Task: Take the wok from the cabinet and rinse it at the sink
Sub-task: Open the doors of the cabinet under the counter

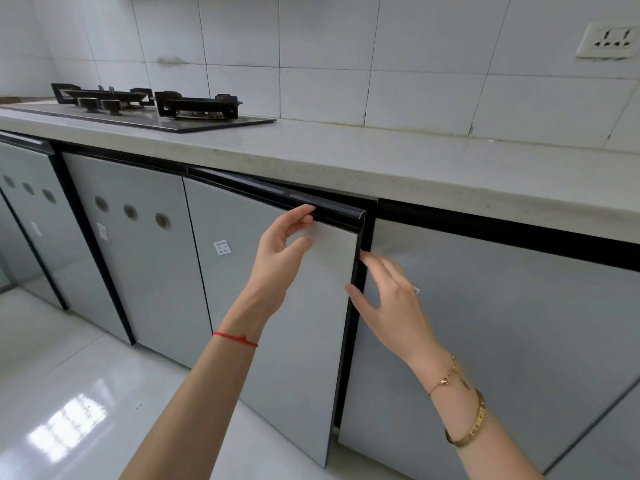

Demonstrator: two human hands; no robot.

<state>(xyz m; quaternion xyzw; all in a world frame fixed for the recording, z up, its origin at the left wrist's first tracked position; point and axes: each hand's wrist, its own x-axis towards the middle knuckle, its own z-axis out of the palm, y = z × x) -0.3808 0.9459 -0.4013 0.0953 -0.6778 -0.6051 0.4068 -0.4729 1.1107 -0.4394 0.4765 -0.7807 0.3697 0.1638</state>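
1. The cabinet door (277,306) stands slightly ajar, its right edge swung out from the dark frame (367,244). Only a narrow dark gap shows behind it, so what is inside cannot be made out, and the wok is not in view.
2. The left hand (277,251) is raised to the door's top right corner. Its fingertips hook over the dark handle strip (277,194) along the top edge, with the thumb held loosely apart below them against the pale door face. A red string bracelet (237,338) circles that wrist.
3. The right hand (388,299) sits just right of the left hand, fingers spread and lightly curled. Its fingertips are at the door's free vertical edge; it is blurred, so whether they grip the edge cannot be told. Gold bracelets (464,410) ring that wrist.
4. Right of the right hand is a closed grey door (502,323). Left of the left hand is another door with three round vent holes (131,212).
5. Above both hands runs the pale countertop (381,157), with a gas hob (145,109) far up to the left and a wall socket (611,41) up to the right.
6. Below the arms lies a glossy tiled floor (69,393).
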